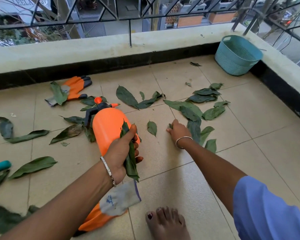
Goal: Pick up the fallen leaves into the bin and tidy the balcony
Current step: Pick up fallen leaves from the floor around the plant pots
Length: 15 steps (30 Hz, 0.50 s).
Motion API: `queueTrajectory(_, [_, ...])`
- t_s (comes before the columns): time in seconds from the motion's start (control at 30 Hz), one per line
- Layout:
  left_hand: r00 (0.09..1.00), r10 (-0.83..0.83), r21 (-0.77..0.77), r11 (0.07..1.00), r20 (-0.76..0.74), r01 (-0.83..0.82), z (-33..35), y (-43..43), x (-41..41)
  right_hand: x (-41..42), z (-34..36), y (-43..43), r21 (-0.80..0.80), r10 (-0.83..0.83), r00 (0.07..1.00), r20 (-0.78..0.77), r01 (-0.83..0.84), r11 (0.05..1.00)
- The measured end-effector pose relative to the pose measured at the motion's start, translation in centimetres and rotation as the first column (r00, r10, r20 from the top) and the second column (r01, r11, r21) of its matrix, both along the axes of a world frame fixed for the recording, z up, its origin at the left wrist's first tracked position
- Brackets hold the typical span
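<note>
Several green fallen leaves point(196, 108) lie scattered over the beige balcony tiles. My left hand point(124, 153) grips a bunch of leaves point(131, 161) above the floor, in front of the orange spray bottle. My right hand point(177, 129) reaches down to the tiles and pinches a small leaf point(170, 125) between its fingers. A single leaf point(152, 128) lies between the two hands. The teal basket bin point(237, 56) stands in the far right corner, well away from both hands.
An orange spray bottle point(107, 125) lies on the tiles. One orange-and-grey glove point(73, 89) lies near the low wall point(93, 54), another point(109, 208) under my left forearm. A teal handle point(0, 166) shows at the left edge. My bare foot point(166, 224) is at the bottom.
</note>
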<state>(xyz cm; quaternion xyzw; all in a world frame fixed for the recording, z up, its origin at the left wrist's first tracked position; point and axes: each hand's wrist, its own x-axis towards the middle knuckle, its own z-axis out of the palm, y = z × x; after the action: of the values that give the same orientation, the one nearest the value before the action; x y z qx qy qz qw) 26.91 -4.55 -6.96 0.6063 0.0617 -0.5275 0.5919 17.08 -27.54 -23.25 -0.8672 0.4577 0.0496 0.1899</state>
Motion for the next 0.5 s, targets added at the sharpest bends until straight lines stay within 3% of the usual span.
queueTrajectory(0.13, [1.0,0.023,0.005,1.0,-0.003,-0.023,-0.1,0.2,0.5,0.3,-0.2,0.6,0.007,0.001,1.0,-0.012,-0.001,1.0])
queueTrajectory(0.27, [0.999,0.046,0.011,0.999,-0.01,-0.046,-0.3,0.4,1.1,1.6,1.0,1.2,0.081,-0.162,0.967,0.195,0.149,0.985])
queueTrajectory(0.37, [0.998,0.056,0.024,0.998,-0.011,-0.055,-0.5,0.6,1.3,3.2,1.2,1.6,0.222,-0.225,0.937,0.267,0.167,0.961])
queueTrajectory(0.5, [0.997,0.074,0.024,0.997,-0.012,-0.073,-0.6,0.9,1.6,5.6,1.0,2.6,0.212,-0.146,0.962,0.232,0.097,0.973])
